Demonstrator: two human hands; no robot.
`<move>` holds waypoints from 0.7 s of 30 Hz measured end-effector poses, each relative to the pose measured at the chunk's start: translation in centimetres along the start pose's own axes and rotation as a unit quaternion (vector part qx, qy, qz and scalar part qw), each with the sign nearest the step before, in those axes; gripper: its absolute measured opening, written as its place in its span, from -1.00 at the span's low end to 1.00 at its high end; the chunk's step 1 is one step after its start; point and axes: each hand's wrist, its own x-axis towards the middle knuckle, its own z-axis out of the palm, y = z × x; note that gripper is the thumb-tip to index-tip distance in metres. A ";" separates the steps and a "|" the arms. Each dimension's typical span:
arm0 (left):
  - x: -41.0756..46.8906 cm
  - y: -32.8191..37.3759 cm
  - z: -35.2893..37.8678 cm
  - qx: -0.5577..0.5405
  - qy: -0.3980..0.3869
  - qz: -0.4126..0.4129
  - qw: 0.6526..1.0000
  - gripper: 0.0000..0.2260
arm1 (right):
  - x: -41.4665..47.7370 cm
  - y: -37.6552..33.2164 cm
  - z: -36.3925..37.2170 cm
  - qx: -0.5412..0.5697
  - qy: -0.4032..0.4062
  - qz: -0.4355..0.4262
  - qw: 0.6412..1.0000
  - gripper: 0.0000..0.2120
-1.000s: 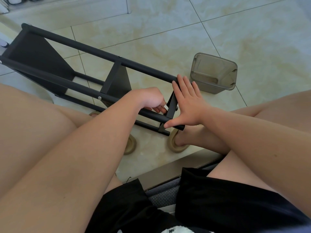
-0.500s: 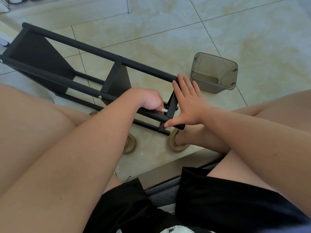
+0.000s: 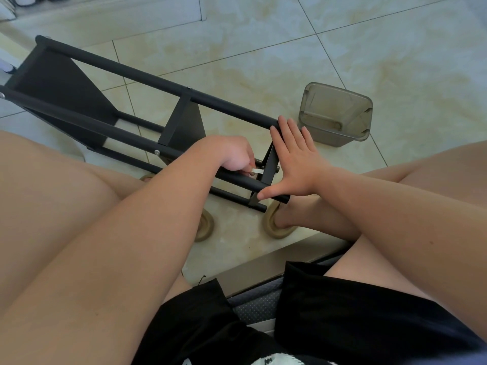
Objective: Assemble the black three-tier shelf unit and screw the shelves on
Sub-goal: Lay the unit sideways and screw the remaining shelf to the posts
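Note:
The black shelf unit (image 3: 147,83) lies on its side on the tiled floor, its poles running from far left toward me. Two shelves show on it, one at the far end (image 3: 60,88) and one in the middle (image 3: 187,127). The near shelf (image 3: 271,164) stands edge-on between the pole ends. My right hand (image 3: 295,164) lies flat with straight fingers against that near shelf, thumb on the near pole's end. My left hand (image 3: 232,156) reaches between the poles and pinches a small silver tool (image 3: 257,171) at the shelf's inner side.
A smoky transparent plastic box (image 3: 340,111) stands on the floor just right of the pole ends. My bare legs flank the unit, with feet in beige slippers (image 3: 276,227) under it. Pale floor tiles stretch beyond.
My left hand has turned a little at the near shelf, and the silver tool now shows below its fingers. The right hand and the unit have stayed put.

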 end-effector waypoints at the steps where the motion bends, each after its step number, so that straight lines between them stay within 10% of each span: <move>1: 0.0 -0.3 -0.1 -0.020 0.012 -0.004 1.000 -0.82 | 0.0 0.0 0.0 0.000 0.000 0.000 1.000 0.48; 21: 0.9 1.3 1.8 -0.312 0.120 -0.057 0.941 -0.84 | 0.1 0.0 0.2 0.000 0.008 0.000 1.000 0.49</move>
